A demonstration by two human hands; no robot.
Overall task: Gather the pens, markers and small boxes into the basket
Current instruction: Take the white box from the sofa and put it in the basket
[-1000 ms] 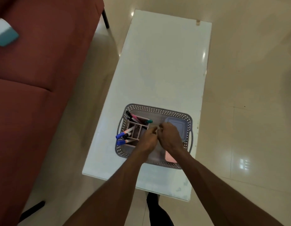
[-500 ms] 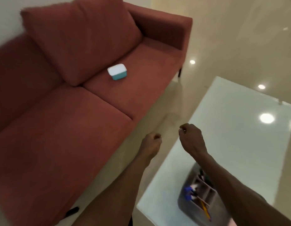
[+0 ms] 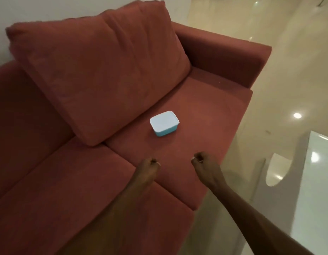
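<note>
A small teal box with a white lid [image 3: 164,123] lies on the right seat cushion of the red sofa [image 3: 205,115], just in front of the back cushion. My left hand [image 3: 149,167] hovers below it, fingers curled shut with nothing in them. My right hand [image 3: 203,163] is a little to the right, also closed in a loose fist and empty. Both hands are a short way from the box and do not touch it. The basket with the pens and markers is out of view.
A large loose back cushion [image 3: 96,70] leans behind the box. The sofa's armrest [image 3: 229,59] rises at the right. A corner of the white glossy table [image 3: 317,181] shows at the right edge, with tiled floor [image 3: 288,52] between.
The view has swung left from the table and basket onto the sofa. Both hands have left the basket and moved toward the teal box, which now sits closer.
</note>
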